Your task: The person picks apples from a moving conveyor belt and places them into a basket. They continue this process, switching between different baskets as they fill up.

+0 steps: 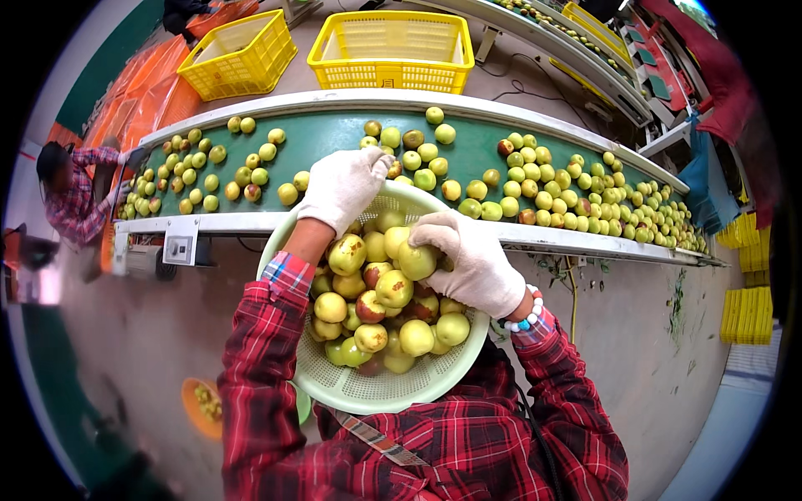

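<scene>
A pale green plastic colander (401,401) rests in front of my torso, heaped with yellow-green jujubes (395,289), many with reddish-brown patches. In my gloved right hand (476,266) is a green jujube (418,260), held over the heap between thumb and fingers. My left hand (344,188), also in a white glove, is at the colander's far rim with its fingers curled. Whether it grips the rim or a fruit is hidden. Just beyond that hand, more jujubes (411,160) lie on a green conveyor belt (319,141).
Two yellow plastic crates (391,66) (241,59) stand behind the belt. Jujubes crowd the belt's right side (614,203). Another person (78,188) works at its left end. An orange basin of fruit (203,407) sits on the floor. A control box (180,248) hangs from the conveyor's near side.
</scene>
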Motion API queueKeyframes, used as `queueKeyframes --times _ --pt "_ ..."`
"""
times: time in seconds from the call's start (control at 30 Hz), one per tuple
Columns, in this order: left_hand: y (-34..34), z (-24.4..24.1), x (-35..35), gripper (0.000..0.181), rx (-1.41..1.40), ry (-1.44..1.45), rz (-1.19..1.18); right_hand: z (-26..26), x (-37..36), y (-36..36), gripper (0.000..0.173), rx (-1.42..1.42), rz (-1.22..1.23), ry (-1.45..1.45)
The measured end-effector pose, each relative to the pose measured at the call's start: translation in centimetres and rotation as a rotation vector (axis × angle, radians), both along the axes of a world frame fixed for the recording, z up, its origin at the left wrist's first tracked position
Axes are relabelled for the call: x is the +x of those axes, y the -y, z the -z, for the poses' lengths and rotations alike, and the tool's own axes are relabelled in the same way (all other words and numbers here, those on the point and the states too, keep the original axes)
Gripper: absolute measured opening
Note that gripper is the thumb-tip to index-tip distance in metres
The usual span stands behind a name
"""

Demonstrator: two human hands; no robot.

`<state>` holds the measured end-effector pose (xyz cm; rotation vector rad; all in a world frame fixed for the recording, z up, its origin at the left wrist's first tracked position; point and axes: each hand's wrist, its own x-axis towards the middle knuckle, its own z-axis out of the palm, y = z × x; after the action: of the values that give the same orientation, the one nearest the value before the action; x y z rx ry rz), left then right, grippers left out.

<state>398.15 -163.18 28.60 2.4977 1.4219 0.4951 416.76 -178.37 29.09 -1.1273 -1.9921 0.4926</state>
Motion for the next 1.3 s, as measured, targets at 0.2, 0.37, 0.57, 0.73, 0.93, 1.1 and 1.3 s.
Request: queueKeyframes --times 0.2,0.37,0.57,0.73,0.93,1.1,1.3 --pt "0.3 1.2 1.5 0.030 -0.007 0.025 0.012 0.9 1.7 0.5 0.055 0.074 -0.002 -0.035" --pt "0.8 1.6 3.1 0.030 -0.010 0.024 0.024 1.1 3.0 1.5 0.060 0.061 0.055 -0.143" --pt "1.7 1.7 4.8 0.032 0.000 -0.021 0.009 1.3 4.8 2.3 0.054 0.326 0.041 -0.062" --pt "2.1 2.8 6.3 0.031 0.027 0.010 0.027 1.8 6.3 3.2 0.053 0.432 0.066 -0.014" --pt "3.2 3.7 7.5 0.028 0.036 0.017 0.005 3.5 10.9 0.0 0.045 -0.051 0.242 -0.486" --pt "3.7 3.2 8.6 0.031 0.018 0.000 -0.017 7.1 18.8 -12.0 0.037 -0.775 0.363 -0.915" --pt "3.7 4.5 11.0 0.025 0.030 0.115 0.024 8.0 24.0 -28.0 0.017 0.011 0.505 0.044"
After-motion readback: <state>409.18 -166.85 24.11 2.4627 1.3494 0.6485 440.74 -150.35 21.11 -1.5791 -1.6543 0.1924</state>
